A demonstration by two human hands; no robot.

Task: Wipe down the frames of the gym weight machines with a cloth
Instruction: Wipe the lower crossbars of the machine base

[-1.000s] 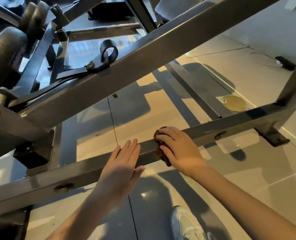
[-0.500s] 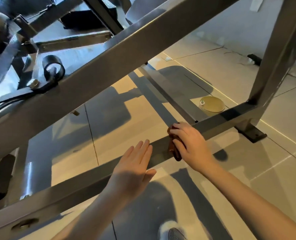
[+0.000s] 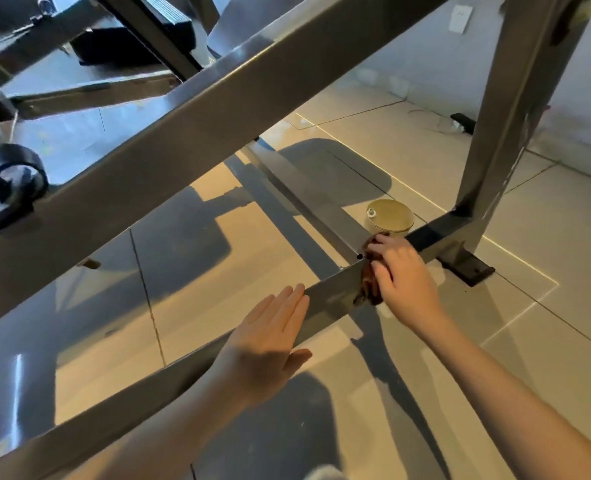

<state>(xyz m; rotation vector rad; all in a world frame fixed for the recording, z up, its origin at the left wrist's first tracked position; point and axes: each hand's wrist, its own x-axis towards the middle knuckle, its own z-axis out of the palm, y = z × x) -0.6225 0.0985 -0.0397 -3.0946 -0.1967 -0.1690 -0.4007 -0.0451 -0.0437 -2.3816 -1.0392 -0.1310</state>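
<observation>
Right hand point(image 3: 403, 277) is pressing the brown cloth point(image 3: 368, 289), fingers curled round it, onto the low bar point(image 3: 328, 299); left hand point(image 3: 264, 341) is lying flat on it, fingers straight together.

1. Lower rail point(image 3: 325, 299): runs from lower left up to the right over the floor point(image 3: 218, 299), meeting the upright post point(image 3: 501, 109) at right
2. Diagonal beam point(image 3: 218, 109): above and behind the lower rail
3. Left hand point(image 3: 266, 344): flat on the lower rail, left of the right hand point(image 3: 401, 275)
4. Cloth point(image 3: 368, 289): on the lower rail, under the right hand, near the post
5. Round tin point(image 3: 389, 216): on the floor just behind the right hand
6. Foot plate point(image 3: 467, 268): on the floor at the post's base
7. Strap loop point(image 3: 17, 178): far left, against the diagonal beam
</observation>
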